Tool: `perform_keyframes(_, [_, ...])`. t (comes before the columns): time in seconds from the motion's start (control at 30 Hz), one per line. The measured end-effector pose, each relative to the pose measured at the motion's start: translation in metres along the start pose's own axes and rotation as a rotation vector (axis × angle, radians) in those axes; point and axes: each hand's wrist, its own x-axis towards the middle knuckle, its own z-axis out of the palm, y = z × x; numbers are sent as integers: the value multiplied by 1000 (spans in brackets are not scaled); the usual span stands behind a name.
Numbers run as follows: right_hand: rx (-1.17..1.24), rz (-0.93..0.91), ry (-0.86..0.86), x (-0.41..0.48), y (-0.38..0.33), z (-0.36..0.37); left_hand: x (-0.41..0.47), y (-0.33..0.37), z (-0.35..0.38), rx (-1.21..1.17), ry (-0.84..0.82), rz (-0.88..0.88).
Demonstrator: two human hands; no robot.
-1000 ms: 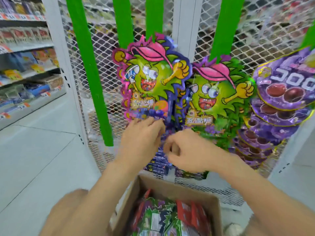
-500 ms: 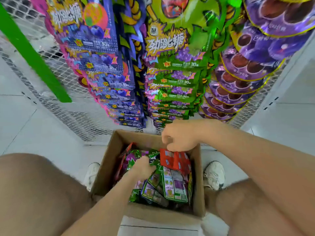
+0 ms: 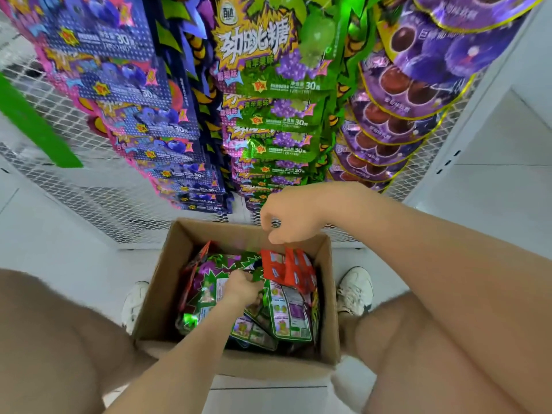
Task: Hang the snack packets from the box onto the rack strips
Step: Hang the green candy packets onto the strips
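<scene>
- The wire mesh rack point(image 3: 89, 186) fills the top of my view from the head camera, standing on the pale floor point(image 3: 59, 249).
- Three columns of hung packets cover it, each overlapping down the mesh. The blue packets point(image 3: 167, 130) are on the left, the green hanging packets point(image 3: 268, 115) in the middle and the round purple packets point(image 3: 403, 100) on the right.
- One bare green strip point(image 3: 33, 127) slants across the mesh to the left of the blue column, with nothing on the part I can see.
- The cardboard box point(image 3: 161, 288) sits open on the floor below the rack, between the person's knees, its far edge close to the foot of the mesh.
- Inside it lie the snack packets waiting to be hung. The green packets point(image 3: 286, 315) are heaped over most of the box, and the red packets point(image 3: 286, 267) stand at the back right.
- The left hand point(image 3: 242, 286) is down in the box, its fingers curled around the upper edge of one of the green packets.
- The right hand point(image 3: 292, 216) hangs over the back of the box with its fingers bent. The fingertips are right at the top of the red packets, but I cannot tell whether they pinch one.
- A white shoe point(image 3: 355, 288) shows just beside the box's right wall, and another shoe point(image 3: 134, 303) just beside its left wall.
</scene>
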Motion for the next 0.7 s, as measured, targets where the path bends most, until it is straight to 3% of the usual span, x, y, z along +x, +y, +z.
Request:
perform_keyframes(0.1, [29,49,-2,1,-2,0,-13,7,-7,-72,-28,12])
perform_keyframes(0.3, [85,174,94,5,-20,-2,-55,48,-46,-178,227,277])
perform_keyframes(0.43, [381,329,227,9,-33,-1,-98,71,-64,-260,182,540])
perform_keyframes(0.57, [698,413,313,13,-38,-5,-133,78,-83,-124,167,727])
perform_keyframes(0.7, [710,464,294,6,-49,-1,-162,79,-99,-54,106,833])
